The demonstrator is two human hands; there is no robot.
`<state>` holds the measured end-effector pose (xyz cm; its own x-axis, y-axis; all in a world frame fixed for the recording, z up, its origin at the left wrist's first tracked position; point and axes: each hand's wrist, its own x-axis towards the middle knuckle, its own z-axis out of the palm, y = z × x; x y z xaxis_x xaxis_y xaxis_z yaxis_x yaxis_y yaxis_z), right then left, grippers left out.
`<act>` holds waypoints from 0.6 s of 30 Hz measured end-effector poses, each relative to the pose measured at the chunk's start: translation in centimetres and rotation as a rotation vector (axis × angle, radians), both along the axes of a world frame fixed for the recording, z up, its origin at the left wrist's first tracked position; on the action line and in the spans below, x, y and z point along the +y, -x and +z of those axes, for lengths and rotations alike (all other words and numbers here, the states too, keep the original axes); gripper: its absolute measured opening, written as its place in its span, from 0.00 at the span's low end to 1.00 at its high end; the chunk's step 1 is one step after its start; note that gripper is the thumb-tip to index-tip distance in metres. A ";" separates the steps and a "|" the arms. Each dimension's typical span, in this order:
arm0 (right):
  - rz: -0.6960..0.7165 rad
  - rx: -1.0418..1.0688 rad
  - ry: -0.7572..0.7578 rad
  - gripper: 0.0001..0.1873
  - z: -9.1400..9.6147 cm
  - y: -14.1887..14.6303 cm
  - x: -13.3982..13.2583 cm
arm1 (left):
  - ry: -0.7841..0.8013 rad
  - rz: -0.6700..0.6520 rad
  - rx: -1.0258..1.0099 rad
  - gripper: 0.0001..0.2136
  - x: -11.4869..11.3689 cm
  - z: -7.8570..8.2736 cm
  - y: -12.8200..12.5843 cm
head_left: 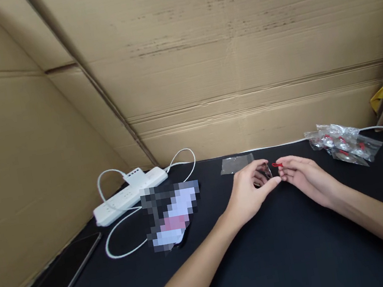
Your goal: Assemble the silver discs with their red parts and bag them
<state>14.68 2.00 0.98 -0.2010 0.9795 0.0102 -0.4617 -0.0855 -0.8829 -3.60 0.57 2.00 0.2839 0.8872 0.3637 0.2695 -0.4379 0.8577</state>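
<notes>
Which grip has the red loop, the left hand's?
No, the red loop is in the grip of the right hand; the left hand holds a small shiny piece.

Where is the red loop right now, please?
In the head view, the red loop is right of centre, held by the right hand near the left hand.

A small, glossy piece (268, 171) stands steeply between thumb and fingers of the left hand (247, 193), partly hidden. Just beside it, a narrow red loop (277, 165) pokes from the right hand (307, 177).
</notes>
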 end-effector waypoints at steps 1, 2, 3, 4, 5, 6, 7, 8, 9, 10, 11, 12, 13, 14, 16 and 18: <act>0.023 0.006 -0.004 0.09 0.0 0.2 -0.2 | 0.004 -0.009 -0.001 0.20 0.0 0.0 -0.1; 0.047 0.006 -0.012 0.08 0.0 0.3 -0.3 | 0.008 -0.017 -0.003 0.20 -0.1 -0.1 -0.1; 0.072 0.000 -0.021 0.07 0.1 0.4 -0.4 | 0.012 -0.026 -0.006 0.21 -0.1 -0.1 -0.1; 0.095 -0.011 -0.029 0.07 0.1 0.4 -0.5 | 0.017 -0.033 -0.011 0.21 -0.1 -0.2 -0.1; 0.113 -0.020 -0.035 0.07 0.1 0.4 -0.5 | 0.022 -0.039 -0.017 0.21 -0.1 -0.2 -0.2; 0.125 -0.024 -0.037 0.07 0.1 0.4 -0.5 | 0.027 -0.047 -0.023 0.22 -0.1 -0.3 -0.2; 0.132 -0.024 -0.034 0.07 0.1 0.4 -0.5 | 0.030 -0.054 -0.029 0.22 -0.1 -0.3 -0.2; 0.136 -0.022 -0.028 0.08 0.2 0.4 -0.5 | 0.032 -0.062 -0.033 0.22 -0.1 -0.3 -0.2; 0.140 -0.022 -0.020 0.08 0.1 0.4 -0.6 | 0.032 -0.069 -0.036 0.21 0.0 -0.3 -0.2; 0.144 -0.026 -0.012 0.09 0.1 0.4 -0.6 | 0.029 -0.074 -0.037 0.21 0.0 -0.3 -0.2; 0.149 -0.035 -0.009 0.10 0.1 0.4 -0.6 | 0.024 -0.076 -0.035 0.21 0.0 -0.4 -0.1; 0.155 -0.050 -0.011 0.10 0.1 0.4 -0.7 | 0.018 -0.076 -0.032 0.21 0.0 -0.4 -0.1; 0.158 -0.066 -0.018 0.10 0.0 0.5 -0.7 | 0.012 -0.074 -0.025 0.21 0.0 -0.4 -0.1; 0.159 -0.082 -0.025 0.10 0.0 0.5 -0.8 | 0.007 -0.071 -0.017 0.21 0.0 -0.4 -0.1; 0.164 -0.106 -0.029 0.10 -0.1 0.5 -0.8 | 0.001 -0.071 -0.003 0.20 0.0 -0.4 -0.1; 0.168 -0.118 -0.014 0.11 -0.2 0.5 -0.9 | -0.001 -0.076 0.007 0.21 -0.1 -0.4 -0.1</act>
